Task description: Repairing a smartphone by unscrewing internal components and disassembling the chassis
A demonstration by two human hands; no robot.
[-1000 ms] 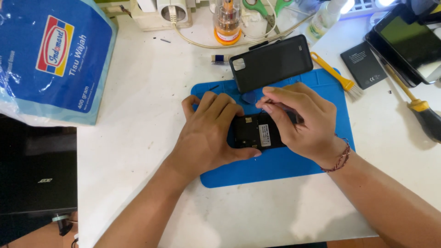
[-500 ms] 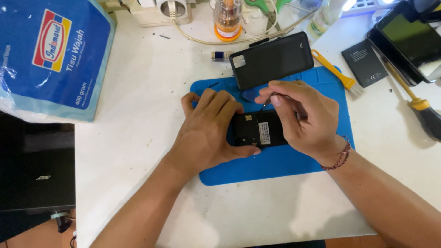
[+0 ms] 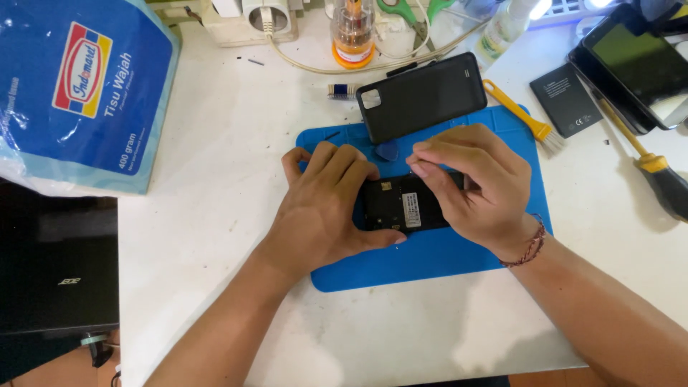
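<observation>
A black phone with its back off (image 3: 401, 204) lies across a blue work mat (image 3: 430, 258). My left hand (image 3: 326, 208) lies flat over the phone's left end, thumb under its lower edge, holding it down. My right hand (image 3: 476, 186) covers the right end, with thumb and fingertips pinched together at the phone's upper edge; whether a small tool sits between them is hidden. The phone's black back cover (image 3: 423, 97) lies at the mat's far edge. A small blue pick (image 3: 388, 150) sits between the cover and my hands.
A yellow-handled brush (image 3: 519, 111), a loose battery (image 3: 566, 100), a yellow-and-black screwdriver (image 3: 656, 172) and another phone (image 3: 638, 61) lie to the right. A blue tissue pack (image 3: 79, 86) and black laptop (image 3: 57, 265) are on the left. A screwdriver-bit jar (image 3: 352, 32) stands at the back.
My right hand's fingertips have shifted slightly left along the phone's upper edge and drawn closer together. My left hand and the phone have stayed put.
</observation>
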